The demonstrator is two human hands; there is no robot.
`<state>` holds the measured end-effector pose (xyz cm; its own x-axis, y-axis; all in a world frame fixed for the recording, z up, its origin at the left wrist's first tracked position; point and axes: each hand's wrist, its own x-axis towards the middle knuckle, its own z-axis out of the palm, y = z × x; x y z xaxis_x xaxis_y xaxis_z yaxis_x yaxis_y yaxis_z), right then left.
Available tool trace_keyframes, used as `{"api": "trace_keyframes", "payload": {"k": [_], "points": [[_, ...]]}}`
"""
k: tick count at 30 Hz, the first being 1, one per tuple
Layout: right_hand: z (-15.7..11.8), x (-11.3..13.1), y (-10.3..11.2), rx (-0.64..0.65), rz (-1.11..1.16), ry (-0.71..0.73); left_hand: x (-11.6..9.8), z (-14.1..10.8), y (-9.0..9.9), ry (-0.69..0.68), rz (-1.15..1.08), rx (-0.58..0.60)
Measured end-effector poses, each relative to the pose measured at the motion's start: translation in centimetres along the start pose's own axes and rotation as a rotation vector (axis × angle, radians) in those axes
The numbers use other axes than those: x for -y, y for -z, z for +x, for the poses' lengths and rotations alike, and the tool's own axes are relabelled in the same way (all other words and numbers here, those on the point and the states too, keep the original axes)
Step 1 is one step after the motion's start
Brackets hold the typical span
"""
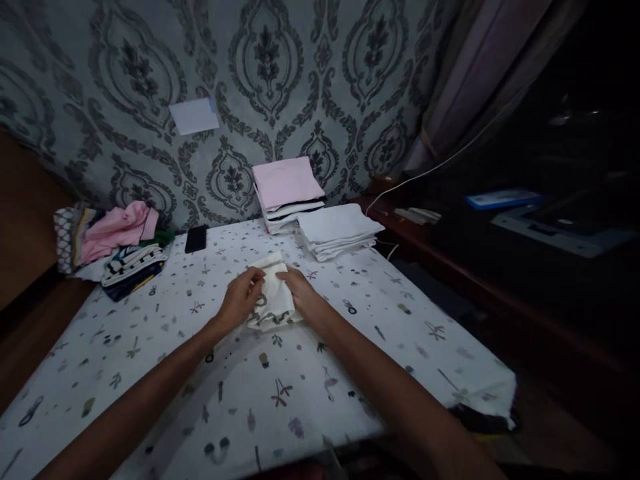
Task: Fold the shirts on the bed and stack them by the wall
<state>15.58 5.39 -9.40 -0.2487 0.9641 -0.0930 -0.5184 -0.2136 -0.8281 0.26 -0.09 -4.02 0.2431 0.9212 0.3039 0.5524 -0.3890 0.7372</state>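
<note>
A small folded cream cloth (276, 293) with a dark pattern along its lower part is between my hands, over the middle of the printed white sheet (200, 373). My left hand (243, 293) is at the cloth's left side, its fingers curled and pinching the edge. On the right side my right hand (299, 288) grips the cloth between thumb and fingers; some of its fingers are hidden by the fabric.
Folded white cloths (340, 230) and a stack topped with pink cloth (287, 183) stand at the back. A black phone (196, 239) lies left of them. Folded and crumpled clothes (120, 233) sit at far left. A white cable (435, 170) crosses the right side.
</note>
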Motion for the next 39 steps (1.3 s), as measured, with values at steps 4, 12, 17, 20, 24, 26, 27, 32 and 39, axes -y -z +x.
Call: {"api": "trace_keyframes", "payload": {"k": [4, 12, 17, 20, 24, 26, 27, 32, 39], "points": [[0.8, 0.6, 0.8, -0.045, -0.072, 0.052, 1.2, -0.8, -1.8, -0.125, 0.281, 0.085], [2.2, 0.2, 3.0, -0.190, -0.293, 0.171, 1.0, -2.1, -3.9, -0.168, 0.497, 0.313], [2.4, 0.4, 3.4, -0.295, -0.481, 0.302, 0.8, -3.8, -3.0, -0.324, 0.594, 0.379], [1.8, 1.3, 2.4, -0.260, -0.625, 0.437, 0.6, -4.7, -3.3, -0.371, 0.650, 0.372], [1.6, 1.1, 0.1, 0.360, -1.115, 0.565, 0.0, -4.8, -3.9, -0.375, 0.638, 0.377], [2.3, 0.6, -0.9, 0.585, -1.317, 0.480, -0.2, -4.6, -4.2, -0.354, 0.614, 0.424], [2.8, 0.4, -1.2, 0.612, -1.395, 0.423, -0.2, -4.6, -4.3, -0.345, 0.598, 0.444], [5.4, 1.2, -2.4, 0.479, -1.645, 0.333, 0.4, -5.3, -4.2, -0.353, 0.510, 0.496], [4.8, 4.0, -2.0, 0.206, -1.767, 0.309, 2.6, -7.6, -3.0, -0.171, 0.210, 0.172]]}}
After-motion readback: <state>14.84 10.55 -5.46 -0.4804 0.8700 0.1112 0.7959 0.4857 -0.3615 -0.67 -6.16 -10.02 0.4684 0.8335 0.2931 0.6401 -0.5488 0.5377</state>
